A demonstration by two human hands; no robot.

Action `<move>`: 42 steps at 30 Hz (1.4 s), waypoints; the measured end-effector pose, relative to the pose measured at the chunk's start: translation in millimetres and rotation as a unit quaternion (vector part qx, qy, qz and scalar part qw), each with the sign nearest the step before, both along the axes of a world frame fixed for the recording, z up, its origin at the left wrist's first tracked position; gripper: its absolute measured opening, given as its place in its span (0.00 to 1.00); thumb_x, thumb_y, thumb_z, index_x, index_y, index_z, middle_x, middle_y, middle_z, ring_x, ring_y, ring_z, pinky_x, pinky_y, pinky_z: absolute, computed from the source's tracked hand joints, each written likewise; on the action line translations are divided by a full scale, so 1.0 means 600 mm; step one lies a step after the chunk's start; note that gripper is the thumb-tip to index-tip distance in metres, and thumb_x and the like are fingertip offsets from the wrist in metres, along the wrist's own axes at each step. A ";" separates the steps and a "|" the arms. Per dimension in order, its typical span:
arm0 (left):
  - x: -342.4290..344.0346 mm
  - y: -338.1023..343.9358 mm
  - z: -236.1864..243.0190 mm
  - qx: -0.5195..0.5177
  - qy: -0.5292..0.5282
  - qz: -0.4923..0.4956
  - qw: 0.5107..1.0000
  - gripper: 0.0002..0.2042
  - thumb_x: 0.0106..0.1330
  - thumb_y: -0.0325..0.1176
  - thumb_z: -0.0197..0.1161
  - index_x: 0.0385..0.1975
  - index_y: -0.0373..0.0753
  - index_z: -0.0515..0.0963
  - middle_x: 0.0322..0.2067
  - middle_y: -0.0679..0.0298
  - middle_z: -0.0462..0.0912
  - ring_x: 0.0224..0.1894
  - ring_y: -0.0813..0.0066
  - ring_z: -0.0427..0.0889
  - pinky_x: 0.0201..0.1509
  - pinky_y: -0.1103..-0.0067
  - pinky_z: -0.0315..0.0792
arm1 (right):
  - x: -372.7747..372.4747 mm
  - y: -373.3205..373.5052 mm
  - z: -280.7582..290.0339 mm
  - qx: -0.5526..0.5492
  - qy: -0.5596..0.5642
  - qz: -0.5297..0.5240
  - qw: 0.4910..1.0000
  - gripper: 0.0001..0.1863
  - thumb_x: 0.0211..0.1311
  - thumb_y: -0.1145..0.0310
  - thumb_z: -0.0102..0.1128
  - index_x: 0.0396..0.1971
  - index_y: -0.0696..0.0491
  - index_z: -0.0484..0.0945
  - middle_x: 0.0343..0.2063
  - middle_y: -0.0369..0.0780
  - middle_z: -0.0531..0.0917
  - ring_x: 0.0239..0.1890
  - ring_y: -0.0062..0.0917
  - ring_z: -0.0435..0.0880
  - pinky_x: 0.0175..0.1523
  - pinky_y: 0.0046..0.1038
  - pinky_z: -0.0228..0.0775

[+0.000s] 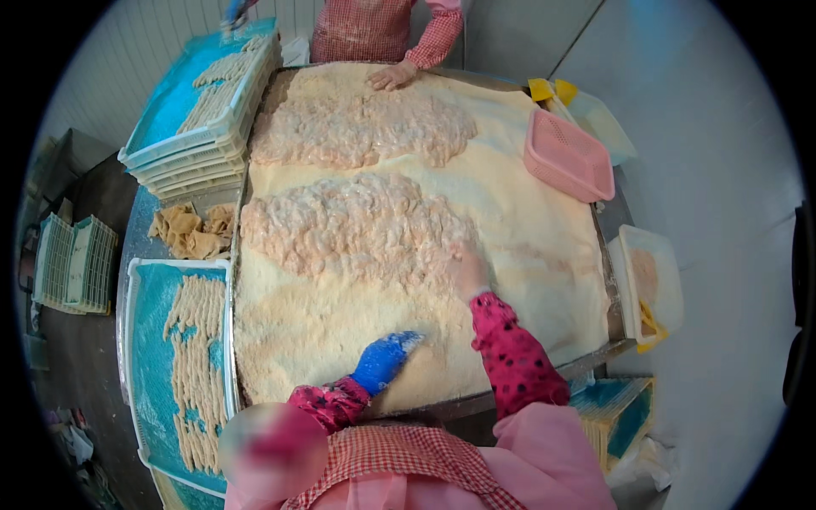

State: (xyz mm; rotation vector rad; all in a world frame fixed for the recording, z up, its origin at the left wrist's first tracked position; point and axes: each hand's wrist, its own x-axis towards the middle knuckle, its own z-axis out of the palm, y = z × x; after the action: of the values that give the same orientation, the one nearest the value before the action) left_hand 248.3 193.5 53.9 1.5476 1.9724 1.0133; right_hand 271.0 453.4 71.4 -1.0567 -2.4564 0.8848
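My left hand (384, 363), in a blue glove dusted with crumbs, rests low over the pale breading crumbs (297, 327). Its fingers stretch out to the right, and I see nothing in them. At the right end of the nearer heap of raw meat pieces (357, 225) is my bare right hand (468, 272). Its fingers are bent together against the heap's edge; whatever they hold is too small and blurred to name. A second heap of raw meat (365, 127) lies farther back on the same crumb-covered table.
Coated strips lie in rows on a blue-lined tray (133, 340) at left. Stacked trays (191, 140) stand behind it, past a brown cloth (191, 231). A pink basket (569, 157) and a white tub (650, 280) line the right edge. Across the table is a co-worker's hand (393, 76).
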 end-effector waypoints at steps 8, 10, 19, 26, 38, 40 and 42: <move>-0.066 -0.081 -0.015 -0.055 -0.051 0.180 0.981 0.15 0.56 0.31 0.53 0.44 0.41 0.74 0.45 0.56 0.75 0.46 0.59 0.75 0.50 0.73 0.68 | -0.077 0.049 -0.036 -0.007 -0.132 -0.021 0.991 0.16 0.40 0.68 0.60 0.33 0.53 0.74 0.27 0.39 0.79 0.32 0.28 0.79 0.36 0.29 0.69; -0.080 -0.111 -0.026 -0.020 -0.025 0.215 0.976 0.14 0.56 0.31 0.54 0.43 0.41 0.75 0.44 0.55 0.75 0.47 0.59 0.73 0.51 0.72 0.67 | -0.062 0.057 -0.037 -0.152 0.042 -0.048 0.986 0.14 0.39 0.72 0.60 0.31 0.53 0.74 0.25 0.40 0.78 0.29 0.29 0.78 0.35 0.28 0.70; -0.113 -0.108 0.009 0.026 0.156 0.178 0.971 0.24 0.50 0.41 0.63 0.48 0.42 0.71 0.48 0.56 0.73 0.50 0.55 0.70 0.53 0.65 0.63 | 0.104 -0.116 0.054 0.002 -0.079 0.376 0.923 0.20 0.37 0.69 0.64 0.36 0.55 0.73 0.33 0.42 0.77 0.39 0.36 0.76 0.44 0.33 0.67; -0.060 -0.036 -0.042 -0.054 0.033 0.058 0.996 0.24 0.51 0.35 0.60 0.51 0.41 0.68 0.49 0.55 0.71 0.51 0.55 0.68 0.55 0.66 0.62 | 0.110 -0.163 0.015 0.057 -0.106 0.322 0.939 0.22 0.41 0.67 0.62 0.42 0.53 0.73 0.39 0.43 0.76 0.43 0.37 0.74 0.47 0.32 0.66; -0.031 0.005 -0.011 0.012 -0.361 0.173 0.916 0.18 0.62 0.38 0.53 0.50 0.38 0.68 0.47 0.58 0.75 0.47 0.63 0.74 0.52 0.71 0.67 | 0.107 -0.196 0.063 0.075 0.000 0.185 0.980 0.24 0.48 0.68 0.56 0.49 0.52 0.70 0.52 0.45 0.70 0.55 0.42 0.65 0.60 0.37 0.53; -0.033 0.003 -0.018 0.050 -0.740 0.087 0.665 0.18 0.65 0.40 0.48 0.50 0.37 0.68 0.46 0.60 0.76 0.46 0.67 0.75 0.50 0.73 0.69 | 0.087 -0.209 0.051 0.117 0.053 0.142 0.981 0.25 0.50 0.66 0.52 0.52 0.51 0.67 0.54 0.45 0.67 0.58 0.42 0.61 0.63 0.40 0.46; 0.006 -0.010 -0.048 0.062 -0.827 0.171 0.532 0.19 0.67 0.44 0.44 0.50 0.37 0.69 0.43 0.61 0.77 0.43 0.72 0.77 0.47 0.77 0.73 | 0.071 -0.260 0.045 0.131 0.077 0.204 0.967 0.25 0.54 0.64 0.48 0.55 0.50 0.65 0.56 0.45 0.65 0.60 0.41 0.58 0.65 0.43 0.39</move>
State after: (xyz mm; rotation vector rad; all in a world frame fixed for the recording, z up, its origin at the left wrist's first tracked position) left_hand 252.2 187.8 25.0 -0.2638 0.6298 1.7049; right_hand 313.5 297.6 98.6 -0.3828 -2.6044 0.6930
